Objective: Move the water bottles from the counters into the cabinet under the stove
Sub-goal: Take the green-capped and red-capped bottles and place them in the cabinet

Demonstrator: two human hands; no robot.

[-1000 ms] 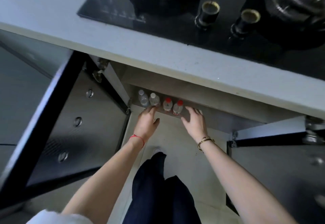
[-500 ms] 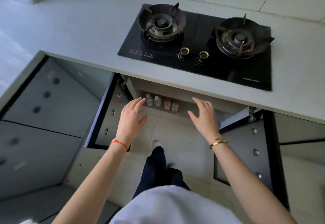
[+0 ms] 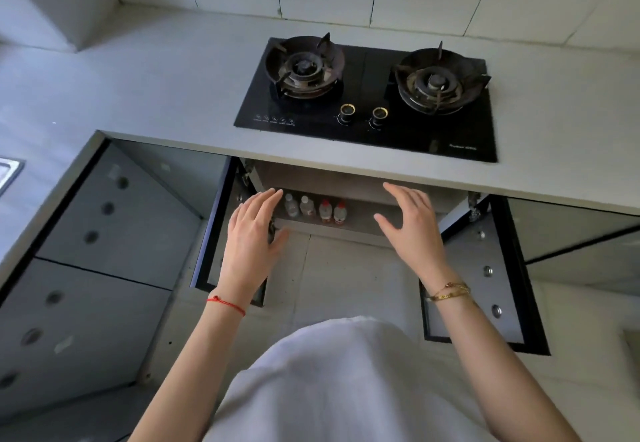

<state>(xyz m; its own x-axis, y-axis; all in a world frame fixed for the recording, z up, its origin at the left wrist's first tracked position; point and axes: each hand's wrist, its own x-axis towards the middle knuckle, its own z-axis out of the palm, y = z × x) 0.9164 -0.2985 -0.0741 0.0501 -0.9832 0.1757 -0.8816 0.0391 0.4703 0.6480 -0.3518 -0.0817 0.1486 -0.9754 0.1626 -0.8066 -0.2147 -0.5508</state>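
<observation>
With four water bottles (image 3: 316,208) standing in a row at the cabinet (image 3: 360,223) shelf's front left edge, my left hand (image 3: 251,240) and right hand (image 3: 412,230) hover spread and empty; no bottles show on the desk (image 3: 156,95), so I judge only the doors remain.

Surface (image 3: 145,70): pale grey, L-shaped, running along the tiled wall and down the left side. Set into it: one black glass stove (image 3: 367,102) with two burners and two gold-ringed knobs at its front edge. At far left, the corner of a metal sink (image 3: 8,173) set in the surface.

Cabinet shelf (image 3: 360,223): grey, under the stove, doors open. Standing on it, upright, in a close row near its left end: four water bottles (image 3: 315,209), the two on the left with white caps, the two on the right with red caps.
</observation>
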